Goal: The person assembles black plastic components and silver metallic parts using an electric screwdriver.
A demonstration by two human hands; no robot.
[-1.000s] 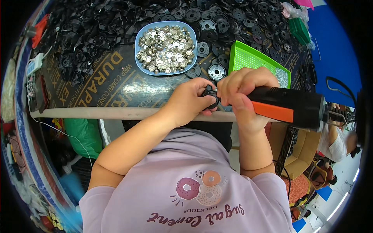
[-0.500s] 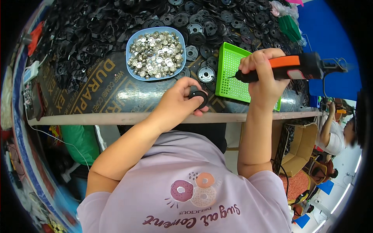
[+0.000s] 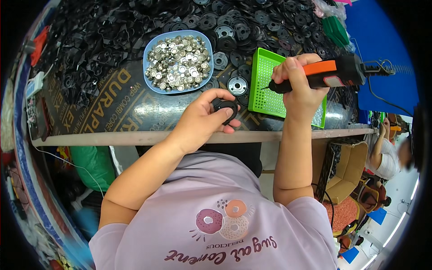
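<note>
My left hand (image 3: 203, 118) is closed round a small round black part (image 3: 226, 110) near the table's front edge, its thumb pressed on the top. In my right hand (image 3: 302, 85) is a black and orange electric screwdriver (image 3: 339, 73), gripped by its body, with a coiled hanger at its rear end. Its thin bit points left, above the left side of a bright green tray (image 3: 258, 85) with rows of small holes, many holding tiny light pieces. A blue bowl (image 3: 147, 72) full of shiny metal caps (image 3: 180, 63) stands left of the tray. Between them lies a black disc with a silver centre (image 3: 237, 85).
Heaps of black plastic parts (image 3: 94, 49) and black discs (image 3: 243, 27) cover the back of the table (image 3: 117, 108). A green stack (image 3: 335, 31) sits at the back right. An open cardboard box (image 3: 346, 166) is below the edge at right; another person (image 3: 384, 153) sits beyond.
My right hand and the screwdriver have moved slightly left over the green tray. My left hand has shifted a little left, and the black part in it is tilted differently.
</note>
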